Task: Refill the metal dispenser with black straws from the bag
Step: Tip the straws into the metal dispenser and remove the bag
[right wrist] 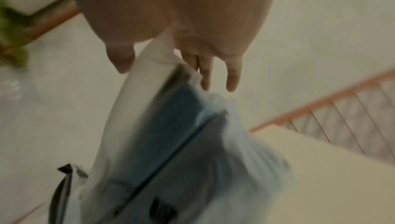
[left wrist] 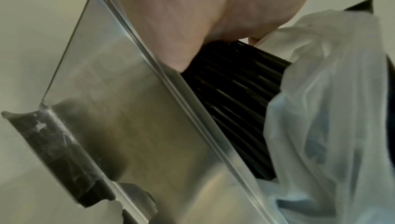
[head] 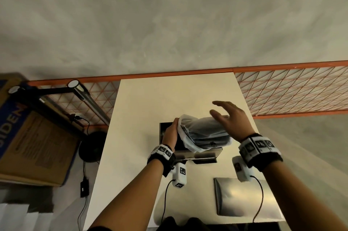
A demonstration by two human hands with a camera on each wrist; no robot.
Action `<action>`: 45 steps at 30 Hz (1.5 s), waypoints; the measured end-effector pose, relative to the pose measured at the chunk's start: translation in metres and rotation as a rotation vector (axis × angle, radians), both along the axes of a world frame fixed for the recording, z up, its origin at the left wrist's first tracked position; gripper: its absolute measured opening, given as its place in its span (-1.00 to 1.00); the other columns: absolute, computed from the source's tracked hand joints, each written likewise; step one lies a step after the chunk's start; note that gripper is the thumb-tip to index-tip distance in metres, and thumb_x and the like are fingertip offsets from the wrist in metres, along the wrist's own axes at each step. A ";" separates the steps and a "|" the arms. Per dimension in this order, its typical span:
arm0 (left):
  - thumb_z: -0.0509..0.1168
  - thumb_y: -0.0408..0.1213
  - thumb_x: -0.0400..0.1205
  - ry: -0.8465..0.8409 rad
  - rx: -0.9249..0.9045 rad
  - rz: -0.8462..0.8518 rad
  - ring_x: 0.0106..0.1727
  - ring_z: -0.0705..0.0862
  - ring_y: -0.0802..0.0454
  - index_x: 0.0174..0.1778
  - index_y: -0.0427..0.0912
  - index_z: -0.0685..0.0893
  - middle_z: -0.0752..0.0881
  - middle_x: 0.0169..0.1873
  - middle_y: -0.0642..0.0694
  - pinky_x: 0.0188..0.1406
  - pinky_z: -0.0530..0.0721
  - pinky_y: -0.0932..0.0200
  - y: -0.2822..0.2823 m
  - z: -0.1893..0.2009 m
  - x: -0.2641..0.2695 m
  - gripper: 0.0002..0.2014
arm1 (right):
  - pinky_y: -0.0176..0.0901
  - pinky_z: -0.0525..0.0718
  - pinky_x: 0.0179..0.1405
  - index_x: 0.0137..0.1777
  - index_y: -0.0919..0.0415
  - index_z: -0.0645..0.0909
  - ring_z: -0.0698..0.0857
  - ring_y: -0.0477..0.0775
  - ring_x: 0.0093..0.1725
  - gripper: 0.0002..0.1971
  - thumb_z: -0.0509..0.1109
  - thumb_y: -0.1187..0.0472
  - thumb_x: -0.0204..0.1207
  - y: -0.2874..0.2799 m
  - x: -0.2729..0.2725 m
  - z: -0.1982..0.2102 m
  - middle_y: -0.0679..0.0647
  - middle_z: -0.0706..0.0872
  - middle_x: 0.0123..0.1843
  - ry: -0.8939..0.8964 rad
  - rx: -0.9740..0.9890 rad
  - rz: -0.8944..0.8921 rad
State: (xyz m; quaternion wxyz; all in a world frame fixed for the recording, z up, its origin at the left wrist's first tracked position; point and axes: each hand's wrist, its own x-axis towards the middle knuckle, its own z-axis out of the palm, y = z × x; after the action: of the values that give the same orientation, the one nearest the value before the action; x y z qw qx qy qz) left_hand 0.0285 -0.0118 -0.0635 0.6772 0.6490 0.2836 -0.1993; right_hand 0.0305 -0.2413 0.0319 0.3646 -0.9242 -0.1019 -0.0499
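A metal dispenser (head: 199, 155) stands open in the middle of the white table (head: 169, 99). Across its top lies a clear plastic bag (head: 205, 132) full of black straws, mouth to the left. My left hand (head: 170, 132) is at that mouth. In the left wrist view its thumb and fingers (left wrist: 177, 55) hold the end of the straws (left wrist: 235, 101), which stick out of the bag (left wrist: 320, 109) along the dispenser's wall (left wrist: 132, 118). My right hand (head: 229, 117) hovers at the bag's closed end, fingers (right wrist: 233, 79) straight and spread over the blurred bag (right wrist: 181, 143).
A bent metal cover (head: 239, 196) lies on the table near its front edge. An orange wire rack (head: 291, 89) runs behind the table. A cardboard box (head: 28, 146), a black stand base (head: 92, 146) and cables sit on the left.
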 end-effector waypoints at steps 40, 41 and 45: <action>0.26 -0.14 0.80 -0.069 0.049 0.207 0.03 0.74 -0.23 -0.17 -0.11 0.75 0.80 -0.17 -0.17 0.28 0.69 -0.23 0.006 -0.010 -0.002 -0.72 | 0.01 0.65 0.19 0.33 -0.17 0.52 0.62 0.07 0.22 -0.49 0.33 -0.35 0.44 0.045 -0.005 -0.038 0.00 0.53 0.30 0.029 0.292 -0.186; 0.25 -0.15 0.81 -0.080 0.066 0.199 0.00 0.73 -0.21 -0.19 -0.11 0.74 0.79 -0.19 -0.15 0.26 0.68 -0.20 0.006 -0.012 -0.001 -0.71 | 0.04 0.65 0.20 0.32 -0.18 0.52 0.61 0.06 0.23 -0.51 0.33 -0.35 0.45 0.045 -0.005 -0.038 -0.01 0.53 0.31 0.022 0.292 -0.177; 0.23 -0.12 0.82 -0.088 0.114 0.176 -0.05 0.68 -0.16 -0.23 -0.10 0.70 0.75 -0.20 -0.14 0.13 0.64 -0.04 0.005 -0.012 0.000 -0.68 | 0.09 0.66 0.21 0.30 -0.17 0.54 0.61 0.05 0.22 -0.54 0.32 -0.33 0.48 0.049 -0.007 -0.036 -0.05 0.53 0.30 0.006 0.288 -0.162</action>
State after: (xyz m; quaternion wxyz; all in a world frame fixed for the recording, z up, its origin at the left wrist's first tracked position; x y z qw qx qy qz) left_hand 0.0281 -0.0071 -0.0752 0.6659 0.6670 0.3206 -0.0938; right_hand 0.0238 -0.1919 -0.0045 0.4885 -0.8677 -0.0178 -0.0906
